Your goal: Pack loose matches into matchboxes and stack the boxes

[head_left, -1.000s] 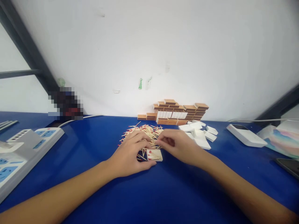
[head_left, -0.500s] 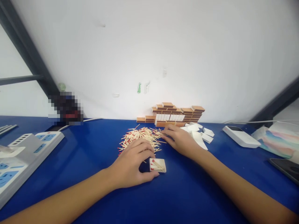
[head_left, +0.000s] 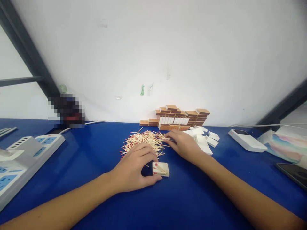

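A small white matchbox tray [head_left: 165, 167] with a few red-headed matches in it lies on the blue table. My left hand [head_left: 136, 167] curves around the tray's left end, thumb at its near side and fingers at its far side, gripping it. Behind that hand spreads a heap of loose matches [head_left: 144, 138], partly hidden by my fingers. At the heap's right edge, my right hand [head_left: 183, 143] has its thumb and fingers closed on some matches [head_left: 167, 138]; how many it holds is hidden.
Stacked brown matchboxes [head_left: 171, 112] stand against the wall, with upright white trays [head_left: 174, 120] among them. Loose white trays [head_left: 212, 141] lie right of my right hand. A white device [head_left: 247, 140], a tissue pack [head_left: 280, 143] and a dark phone [head_left: 294, 172] lie right; a power strip [head_left: 26, 166] lies left.
The view has shifted slightly. Both hands stay nearly in place, the left at the tray and the right at the edge of the match heap.
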Available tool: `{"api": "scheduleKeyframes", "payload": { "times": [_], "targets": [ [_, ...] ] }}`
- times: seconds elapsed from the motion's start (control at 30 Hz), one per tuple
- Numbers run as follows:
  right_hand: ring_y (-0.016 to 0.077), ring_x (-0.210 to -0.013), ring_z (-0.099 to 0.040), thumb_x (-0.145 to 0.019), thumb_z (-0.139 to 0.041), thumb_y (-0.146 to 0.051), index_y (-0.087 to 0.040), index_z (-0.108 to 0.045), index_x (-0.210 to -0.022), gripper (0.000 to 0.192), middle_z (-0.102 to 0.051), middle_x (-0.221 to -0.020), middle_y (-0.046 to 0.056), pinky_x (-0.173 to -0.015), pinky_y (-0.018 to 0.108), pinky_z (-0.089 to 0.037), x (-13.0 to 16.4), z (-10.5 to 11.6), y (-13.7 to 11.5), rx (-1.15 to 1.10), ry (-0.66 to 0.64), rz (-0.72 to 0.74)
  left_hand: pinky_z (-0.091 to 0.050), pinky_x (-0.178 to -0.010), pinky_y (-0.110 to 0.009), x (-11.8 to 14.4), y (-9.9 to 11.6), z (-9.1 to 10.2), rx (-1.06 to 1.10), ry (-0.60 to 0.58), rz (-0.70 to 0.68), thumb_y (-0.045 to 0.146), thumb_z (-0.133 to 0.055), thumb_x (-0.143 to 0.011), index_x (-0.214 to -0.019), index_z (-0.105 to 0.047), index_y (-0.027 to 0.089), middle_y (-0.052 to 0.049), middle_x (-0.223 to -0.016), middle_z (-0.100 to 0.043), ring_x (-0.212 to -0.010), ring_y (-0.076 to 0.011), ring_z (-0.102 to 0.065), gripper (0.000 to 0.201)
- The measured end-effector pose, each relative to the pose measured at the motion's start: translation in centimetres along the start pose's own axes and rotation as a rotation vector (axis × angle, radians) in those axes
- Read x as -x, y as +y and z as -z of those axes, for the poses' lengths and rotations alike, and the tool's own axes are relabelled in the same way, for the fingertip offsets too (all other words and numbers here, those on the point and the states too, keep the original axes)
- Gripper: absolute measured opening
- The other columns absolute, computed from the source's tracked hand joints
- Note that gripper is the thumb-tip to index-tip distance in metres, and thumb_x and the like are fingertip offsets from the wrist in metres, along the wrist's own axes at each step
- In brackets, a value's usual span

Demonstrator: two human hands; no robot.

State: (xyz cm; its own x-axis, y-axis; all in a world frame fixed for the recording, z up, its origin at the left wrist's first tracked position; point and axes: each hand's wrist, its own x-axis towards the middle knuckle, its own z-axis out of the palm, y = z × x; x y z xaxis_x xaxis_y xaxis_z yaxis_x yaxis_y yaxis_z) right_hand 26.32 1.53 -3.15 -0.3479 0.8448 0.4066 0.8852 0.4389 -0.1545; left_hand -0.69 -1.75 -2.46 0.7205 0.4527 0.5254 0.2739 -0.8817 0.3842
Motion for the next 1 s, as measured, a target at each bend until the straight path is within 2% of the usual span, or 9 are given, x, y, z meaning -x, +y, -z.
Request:
{"api": "scheduleKeyframes", "payload": {
  "times": [0.2, 0.33, 0.43, 0.6, 0.73, 0.87, 1.0],
  "targets": [
    [0.0256, -0.096, -0.068, -0.106, -0.056, -0.03, -0.019, -0.069, -0.1, 0.018, -0.073, -0.101, 0.009, -0.083, 0.036, -0.05, -0.1, 0.6, 0.0, 0.015, -0.077, -0.001, -0.049, -0.108, -0.042, -0.1, -0.1, 0.0, 0.005, -0.001, 0.013, 0.039, -0.082, -0.086, -0.11, -0.068, 0.022, -0.004, -0.111, -0.074, -0.117, -0.0247, -0.062, 0.032],
    [0.0238, -0.089, -0.067, -0.103, -0.062, -0.031, -0.02, -0.067, -0.1, 0.012, -0.072, -0.098, 0.007, -0.077, 0.034, -0.047, -0.1, 1.0, -0.2, 0.0, -0.091, -0.039, -0.049, -0.108, -0.043, -0.3, -0.2, 0.2, -0.012, 0.015, 0.013, 0.041, -0.08, -0.089, -0.11, -0.069, 0.021, -0.005, -0.111, -0.074, -0.116, -0.0249, -0.063, 0.031],
    [0.0227, -0.087, -0.065, -0.105, -0.059, -0.031, -0.02, -0.065, -0.098, 0.014, -0.07, -0.099, 0.008, -0.076, 0.033, -0.046, -0.1, 1.2, -0.4, 0.003, -0.133, -0.057, -0.049, -0.107, -0.043, -0.3, -0.2, 0.4, -0.02, 0.038, 0.028, 0.038, -0.08, -0.088, -0.109, -0.069, 0.022, -0.005, -0.111, -0.074, -0.116, -0.0252, -0.063, 0.029],
    [0.0234, -0.091, -0.065, -0.105, -0.058, -0.028, -0.019, -0.064, -0.1, 0.012, -0.069, -0.102, 0.008, -0.077, 0.033, -0.044, -0.2, 1.7, -0.6, 0.031, -0.213, -0.081, -0.049, -0.106, -0.046, -0.4, -0.5, 0.9, -0.106, 0.118, 0.024, 0.038, -0.079, -0.09, -0.113, -0.069, 0.022, -0.006, -0.111, -0.075, -0.115, -0.0266, -0.064, 0.03],
    [0.0226, -0.09, -0.066, -0.106, -0.054, -0.025, -0.02, -0.063, -0.096, 0.015, -0.069, -0.1, 0.007, -0.076, 0.032, -0.044, -0.1, 2.0, -0.4, 0.039, -0.253, -0.086, -0.051, -0.102, -0.047, -0.7, -1.1, 1.2, -0.143, 0.199, 0.075, 0.037, -0.08, -0.089, -0.11, -0.07, 0.022, -0.006, -0.106, -0.075, -0.11, -0.0262, -0.065, 0.028],
    [0.0225, -0.088, -0.065, -0.106, -0.052, -0.024, -0.021, -0.061, -0.095, 0.015, -0.069, -0.099, 0.008, -0.076, 0.032, -0.044, 0.2, 2.1, -0.1, 0.03, -0.218, -0.044, -0.054, -0.097, -0.047, -0.8, -1.5, 1.2, -0.172, 0.26, 0.084, 0.039, -0.08, -0.089, -0.109, -0.07, 0.021, -0.007, -0.106, -0.075, -0.107, -0.0264, -0.064, 0.029],
    [0.0212, -0.086, -0.063, -0.107, -0.049, -0.026, -0.022, -0.058, -0.095, 0.016, -0.068, -0.097, 0.007, -0.075, 0.031, -0.045, 0.2, 2.6, -0.5, -0.104, -0.115, 0.0, -0.055, -0.095, -0.047, -0.8, -1.9, 1.2, -0.203, 0.33, 0.116, 0.04, -0.081, -0.088, -0.109, -0.07, 0.019, -0.008, -0.104, -0.074, -0.105, -0.0264, -0.063, 0.031]
  ]
}}
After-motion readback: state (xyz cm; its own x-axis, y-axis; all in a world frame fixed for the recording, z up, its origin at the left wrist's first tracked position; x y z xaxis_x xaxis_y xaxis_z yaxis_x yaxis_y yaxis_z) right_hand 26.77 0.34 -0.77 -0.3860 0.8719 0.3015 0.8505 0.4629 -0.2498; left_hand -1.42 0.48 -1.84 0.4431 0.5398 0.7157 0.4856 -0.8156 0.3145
